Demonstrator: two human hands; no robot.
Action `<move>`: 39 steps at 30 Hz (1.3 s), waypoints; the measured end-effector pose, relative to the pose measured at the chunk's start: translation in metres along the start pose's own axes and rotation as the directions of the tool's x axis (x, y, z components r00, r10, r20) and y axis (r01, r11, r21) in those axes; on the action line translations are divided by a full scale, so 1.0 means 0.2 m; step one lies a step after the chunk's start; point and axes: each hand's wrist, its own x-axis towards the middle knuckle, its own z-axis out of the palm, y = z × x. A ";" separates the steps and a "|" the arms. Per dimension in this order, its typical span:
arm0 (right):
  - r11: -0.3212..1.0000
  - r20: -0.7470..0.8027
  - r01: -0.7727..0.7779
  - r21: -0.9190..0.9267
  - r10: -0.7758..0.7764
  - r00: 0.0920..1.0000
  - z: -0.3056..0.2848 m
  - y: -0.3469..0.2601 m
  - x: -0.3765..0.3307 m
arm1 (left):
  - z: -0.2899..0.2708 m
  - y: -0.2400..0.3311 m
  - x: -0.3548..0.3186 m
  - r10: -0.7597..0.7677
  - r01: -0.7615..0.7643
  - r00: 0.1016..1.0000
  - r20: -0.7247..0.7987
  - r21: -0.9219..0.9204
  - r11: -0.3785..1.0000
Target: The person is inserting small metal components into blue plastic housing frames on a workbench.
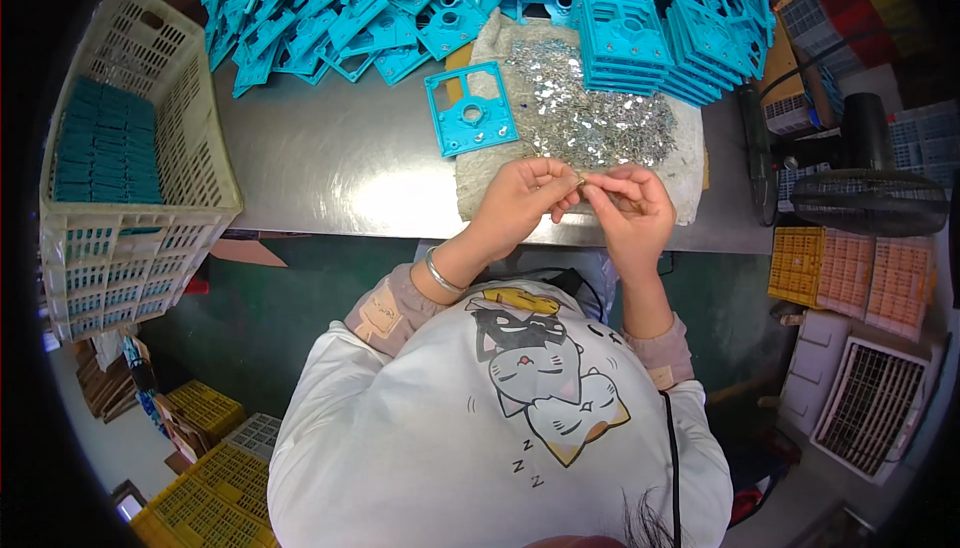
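Both of my hands meet over the near edge of a pale cloth (490, 178), fingertips pinched together. My left hand (525, 198) and my right hand (632, 210) hold a small metal piece (580, 180) between them; its exact shape is too small to make out. Just beyond lies a spread pile of small shiny metal parts (600, 118) on the cloth. A single turquoise plastic frame (468, 133), with a square opening, a round hole and small metal bits on it, rests flat to the left of the pile.
A large heap of turquoise frames (360, 8) covers the table's far side, with neat stacks (622, 43) at the right. A white crate (210, 163) holding stacked turquoise parts stands left of the metal table (330, 173). A black fan (870, 198) is at the right.
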 end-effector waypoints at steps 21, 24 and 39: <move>0.660 0.265 0.465 -0.590 -0.386 0.884 0.14 -0.05 0.05 | -0.20 0.10 -0.02 0.750 -0.347 0.613 0.249 0.937 -0.027; 0.650 0.304 0.562 -0.512 -0.474 0.826 0.20 -0.14 0.06 | -0.12 0.13 -0.05 0.747 -0.396 0.571 0.340 0.911 -0.111; 0.458 0.624 0.790 -0.407 -0.492 0.607 0.21 -0.31 0.03 | -0.03 0.19 -0.08 0.719 -0.444 0.527 0.453 0.868 -0.221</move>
